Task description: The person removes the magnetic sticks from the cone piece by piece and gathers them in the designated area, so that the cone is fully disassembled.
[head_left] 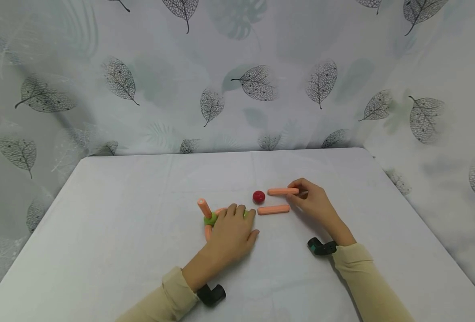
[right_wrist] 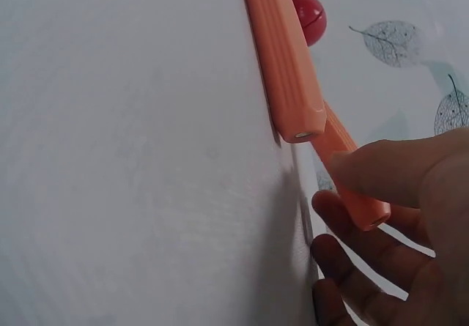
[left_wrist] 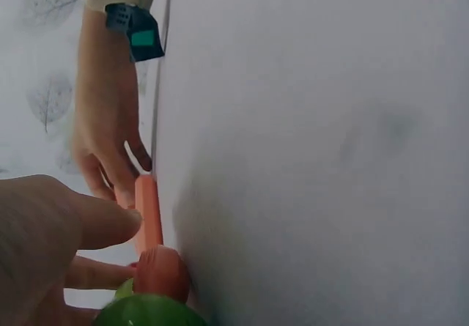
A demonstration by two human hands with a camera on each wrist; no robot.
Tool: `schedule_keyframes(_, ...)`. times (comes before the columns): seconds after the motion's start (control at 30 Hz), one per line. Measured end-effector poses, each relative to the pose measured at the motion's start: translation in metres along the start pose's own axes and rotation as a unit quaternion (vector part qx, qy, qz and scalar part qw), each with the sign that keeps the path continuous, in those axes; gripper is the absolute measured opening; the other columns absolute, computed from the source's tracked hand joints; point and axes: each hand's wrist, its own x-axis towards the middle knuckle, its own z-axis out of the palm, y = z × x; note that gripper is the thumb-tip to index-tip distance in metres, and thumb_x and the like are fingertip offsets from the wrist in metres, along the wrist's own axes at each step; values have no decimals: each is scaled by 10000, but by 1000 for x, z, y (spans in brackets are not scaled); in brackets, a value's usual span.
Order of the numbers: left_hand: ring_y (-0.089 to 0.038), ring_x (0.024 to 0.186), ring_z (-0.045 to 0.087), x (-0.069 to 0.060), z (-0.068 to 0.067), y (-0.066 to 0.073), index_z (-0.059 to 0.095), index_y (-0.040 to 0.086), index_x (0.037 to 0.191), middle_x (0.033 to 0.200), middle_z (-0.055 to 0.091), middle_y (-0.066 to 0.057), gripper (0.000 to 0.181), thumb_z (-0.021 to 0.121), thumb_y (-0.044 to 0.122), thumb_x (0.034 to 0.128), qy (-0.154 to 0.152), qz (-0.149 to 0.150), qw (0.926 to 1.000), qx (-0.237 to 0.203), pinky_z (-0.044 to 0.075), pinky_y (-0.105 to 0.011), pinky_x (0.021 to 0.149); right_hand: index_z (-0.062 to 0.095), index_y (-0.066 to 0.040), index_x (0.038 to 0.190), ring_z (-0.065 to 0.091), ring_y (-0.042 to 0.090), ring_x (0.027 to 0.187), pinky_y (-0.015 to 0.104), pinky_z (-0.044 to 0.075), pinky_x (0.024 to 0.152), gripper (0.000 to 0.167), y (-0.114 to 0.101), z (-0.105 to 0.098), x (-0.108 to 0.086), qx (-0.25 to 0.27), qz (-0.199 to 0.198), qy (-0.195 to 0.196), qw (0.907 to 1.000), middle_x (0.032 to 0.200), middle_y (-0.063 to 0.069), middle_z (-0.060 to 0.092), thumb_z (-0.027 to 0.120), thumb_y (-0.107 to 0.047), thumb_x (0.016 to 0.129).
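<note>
My left hand (head_left: pixel 231 235) rests over a frame of orange rods and green balls, its fingers spread across it and hiding much of it. A green ball (head_left: pixel 210 219) shows at the left corner, with one orange rod (head_left: pixel 204 208) rising from it at a tilt. My right hand (head_left: pixel 313 203) pinches the right end of another orange rod (head_left: pixel 279 191) between thumb and fingers; the right wrist view shows this grooved orange rod (right_wrist: pixel 366 205) too. Closer to me lies a loose orange rod (head_left: pixel 273 209). A red ball (head_left: pixel 258 197) sits left of the held rod.
White cloth covers the table (head_left: pixel 120 201). Behind it hangs a leaf-patterned curtain (head_left: pixel 160 89), which continues along both sides. A dark camera (head_left: pixel 211 295) is strapped at the left wrist and another camera (head_left: pixel 321 247) at the right.
</note>
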Motion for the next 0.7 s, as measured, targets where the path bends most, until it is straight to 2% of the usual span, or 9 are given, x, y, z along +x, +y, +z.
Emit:
schedule_keyframes(0.07,-278,1135,617,-2,0,2,656,117,1295,1181,685,-86,432,668,421,987,-54,78,9999,81,535,-435,968,681,-102,1183,631,265,1017,323,496,846,234,0,0,0,-180,39,-32,9998,1169,113,713,731,-203,978)
schedule_keyframes(0.2,-244,1040,590,-3,0,3,674,138,1203,1079,657,-51,348,704,391,966,-39,267,9995,159,518,-406,922,711,-105,1149,609,294,1089,466,472,922,223,-1,0,0,-726,38,-132,9973,1181,105,722,706,-253,981)
schedule_keyframes(0.4,-213,973,575,-4,-4,-4,678,156,1033,1018,639,-26,202,735,324,936,-11,772,9969,118,522,-371,883,731,-94,1133,591,444,1216,742,376,966,220,-6,1,2,-1329,-241,-100,9908,1254,172,704,735,-219,952)
schedule_keyframes(0.57,-200,1052,616,-7,-6,-12,686,174,1050,1057,668,-2,149,709,285,954,-65,1414,9899,78,539,-359,945,724,-95,1126,558,492,1238,771,344,972,211,-10,1,2,-1509,-251,-33,9882,1287,202,679,758,-192,941)
schedule_keyframes(0.7,-169,1106,637,-12,-9,-18,706,198,1089,1085,692,32,148,719,237,947,-43,2125,9771,-102,534,-318,993,719,-92,1145,560,497,1239,771,341,992,239,-13,0,1,-1565,-236,-75,9874,1277,205,680,770,-190,933)
